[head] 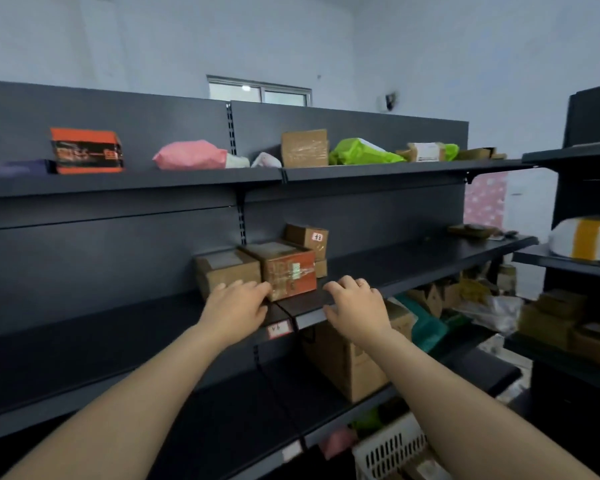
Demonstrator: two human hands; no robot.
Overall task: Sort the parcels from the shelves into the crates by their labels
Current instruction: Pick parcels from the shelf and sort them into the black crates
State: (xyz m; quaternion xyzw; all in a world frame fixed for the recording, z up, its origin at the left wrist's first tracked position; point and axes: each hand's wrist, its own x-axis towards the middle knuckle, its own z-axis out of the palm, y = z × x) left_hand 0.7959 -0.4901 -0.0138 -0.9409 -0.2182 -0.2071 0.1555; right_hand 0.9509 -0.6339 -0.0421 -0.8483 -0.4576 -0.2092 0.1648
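Top shelf (187, 180), left to right: box (86, 150), first soft parcel (191, 155), upright carton (305, 148), second soft parcel (364, 152). Middle shelf (413, 258): front carton (286, 271) near the edge, left carton (227, 271) just beside it, rear carton (307, 237) behind. Left hand (238, 304) lies before the left carton; right hand (355, 306) at the shelf edge, right of the front carton. Large carton (343, 362) stands on the shelf below, basket (388, 448) lowest.

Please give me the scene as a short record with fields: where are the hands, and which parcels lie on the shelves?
left hand: touches the taped box on the middle shelf
right hand: rests on the same shelf's front edge, holds nothing
next to taped box: plain cardboard box
top shelf: orange box, pink bag, green bag
below: white basket
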